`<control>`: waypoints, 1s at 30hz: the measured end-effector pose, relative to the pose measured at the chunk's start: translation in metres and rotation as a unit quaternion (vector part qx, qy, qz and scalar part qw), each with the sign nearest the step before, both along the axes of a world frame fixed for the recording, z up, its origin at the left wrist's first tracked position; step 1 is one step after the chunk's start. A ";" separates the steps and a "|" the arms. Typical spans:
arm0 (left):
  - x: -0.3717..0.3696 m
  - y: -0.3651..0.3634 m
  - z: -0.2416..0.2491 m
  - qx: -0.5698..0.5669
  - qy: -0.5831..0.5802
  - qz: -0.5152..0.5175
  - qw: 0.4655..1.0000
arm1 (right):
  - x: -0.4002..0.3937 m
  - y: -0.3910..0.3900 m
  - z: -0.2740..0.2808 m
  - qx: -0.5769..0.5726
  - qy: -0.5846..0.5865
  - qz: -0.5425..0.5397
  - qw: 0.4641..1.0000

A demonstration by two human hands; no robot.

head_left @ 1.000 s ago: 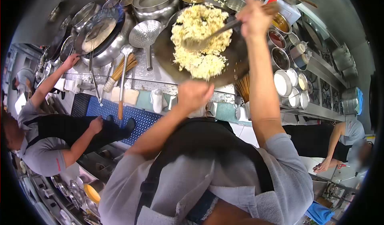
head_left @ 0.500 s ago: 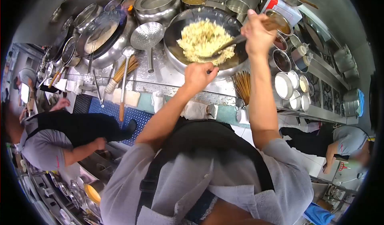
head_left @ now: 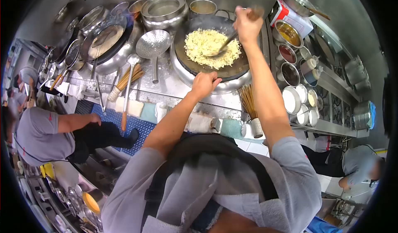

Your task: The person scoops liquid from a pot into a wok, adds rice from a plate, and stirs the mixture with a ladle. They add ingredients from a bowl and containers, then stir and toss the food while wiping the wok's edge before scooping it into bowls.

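Note:
A dark wok (head_left: 232, 72) sits on the metal cooktop, holding a spread heap of pale yellow fried rice (head_left: 203, 42). My left hand (head_left: 205, 85) is closed at the wok's near rim, and the part it grips is mostly hidden under the fingers. Above the wok's right side, my right hand (head_left: 248, 27) is wrapped around the wooden handle of a ladle (head_left: 229, 41). The ladle's metal head rests in the rice, and its handle end is blurred.
A perforated strainer (head_left: 154, 44) and a bamboo brush (head_left: 125, 80) lie left of the wok. Another bamboo brush (head_left: 248, 104) lies at the near right. Sauce pots (head_left: 287, 34) and white containers (head_left: 291, 100) line the right. Co-workers (head_left: 45, 133) stand at both sides.
My right hand has moved left and up with the ladle. The rice, tossed up and blurred before, now lies flatter in the wok. The left co-worker has shifted posture.

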State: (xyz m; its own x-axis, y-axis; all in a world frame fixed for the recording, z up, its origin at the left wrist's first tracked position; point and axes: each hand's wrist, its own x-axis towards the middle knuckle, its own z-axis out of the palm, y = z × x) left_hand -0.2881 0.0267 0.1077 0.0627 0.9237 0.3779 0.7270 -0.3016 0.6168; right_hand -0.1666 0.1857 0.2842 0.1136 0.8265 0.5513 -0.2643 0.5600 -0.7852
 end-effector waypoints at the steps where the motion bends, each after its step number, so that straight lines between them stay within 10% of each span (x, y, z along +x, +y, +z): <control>1: -0.003 -0.002 -0.003 -0.013 0.003 -0.005 1.000 | -0.005 -0.024 0.032 0.002 0.032 0.030 0.999; 6: 0.000 -0.003 0.000 -0.021 0.018 0.001 1.000 | -0.007 -0.003 -0.023 0.046 -0.019 -0.016 0.999; 10: -0.001 0.001 -0.002 -0.007 0.017 0.002 1.000 | -0.020 -0.015 0.051 0.033 -0.044 0.005 0.998; 14: -0.003 -0.007 -0.007 0.010 0.015 -0.006 1.000 | -0.023 0.013 -0.053 0.080 -0.054 -0.014 0.995; 19: -0.003 0.001 -0.006 0.009 0.001 -0.004 1.000 | 0.015 0.002 0.059 0.027 -0.007 -0.017 0.999; 23: -0.002 -0.002 -0.002 0.000 0.003 -0.003 1.000 | 0.017 0.046 -0.034 -0.019 0.134 0.004 0.991; 25: -0.003 -0.002 -0.002 -0.018 -0.007 -0.014 1.000 | 0.000 0.045 0.016 -0.067 0.065 0.020 0.995; 28: -0.003 -0.001 -0.003 -0.004 -0.013 -0.015 1.000 | -0.028 -0.014 0.058 0.030 0.040 0.046 0.998; 30: -0.004 0.001 -0.005 0.013 -0.006 -0.011 1.000 | -0.040 0.004 -0.009 0.102 -0.024 -0.014 0.994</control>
